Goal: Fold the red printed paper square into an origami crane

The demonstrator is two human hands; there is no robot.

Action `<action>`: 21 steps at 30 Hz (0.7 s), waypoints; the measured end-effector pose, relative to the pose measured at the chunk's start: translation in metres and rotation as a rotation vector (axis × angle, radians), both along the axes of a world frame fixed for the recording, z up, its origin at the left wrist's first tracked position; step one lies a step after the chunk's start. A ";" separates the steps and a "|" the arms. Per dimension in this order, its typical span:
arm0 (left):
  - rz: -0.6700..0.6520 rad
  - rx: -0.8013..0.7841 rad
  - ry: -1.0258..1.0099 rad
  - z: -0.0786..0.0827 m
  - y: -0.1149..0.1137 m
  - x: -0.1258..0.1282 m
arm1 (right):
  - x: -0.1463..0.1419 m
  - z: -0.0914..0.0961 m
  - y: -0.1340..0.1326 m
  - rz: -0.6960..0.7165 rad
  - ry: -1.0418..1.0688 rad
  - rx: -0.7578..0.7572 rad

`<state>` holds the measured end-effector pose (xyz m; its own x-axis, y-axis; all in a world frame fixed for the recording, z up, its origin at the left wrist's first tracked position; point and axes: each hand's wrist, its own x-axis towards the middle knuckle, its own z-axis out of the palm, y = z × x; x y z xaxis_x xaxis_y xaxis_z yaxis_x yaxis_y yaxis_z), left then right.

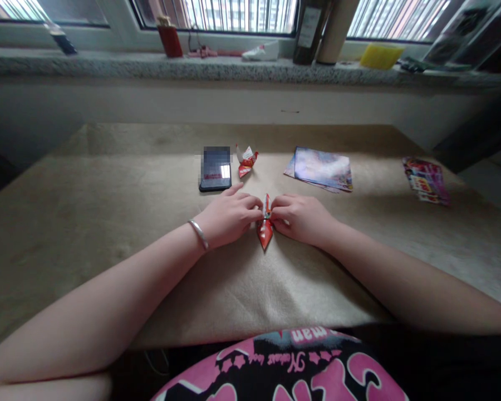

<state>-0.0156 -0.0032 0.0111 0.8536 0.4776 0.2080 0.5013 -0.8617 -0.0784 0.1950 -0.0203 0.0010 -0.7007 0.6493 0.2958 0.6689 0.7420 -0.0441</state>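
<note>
A small red folded paper piece [265,229] lies on the tan table cover [108,223] at the middle, its pointed end toward me. My left hand [227,216], with a silver bangle on the wrist, pinches its left side with closed fingers. From the other side my right hand [303,218] pinches it too, fingers closed. Both hands rest on the cover.
A dark phone [215,169] lies just beyond my left hand, with a finished red paper figure [246,160] beside it. A stack of printed paper sheets [322,169] lies to the right, another colourful sheet [426,179] farther right. The windowsill holds a red cup [170,39] and other items.
</note>
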 end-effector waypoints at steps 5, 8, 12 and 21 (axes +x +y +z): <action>0.000 0.016 0.011 0.003 -0.005 0.004 | 0.001 0.006 0.000 0.017 -0.023 -0.020; -0.031 -0.066 -0.044 -0.001 0.002 -0.001 | 0.005 0.002 0.003 0.026 0.027 -0.060; -0.134 -0.191 -0.099 -0.008 0.015 -0.013 | 0.010 -0.006 0.009 0.016 0.153 -0.099; -0.118 -0.206 -0.193 -0.013 0.016 -0.012 | 0.010 -0.011 0.010 0.024 0.192 -0.099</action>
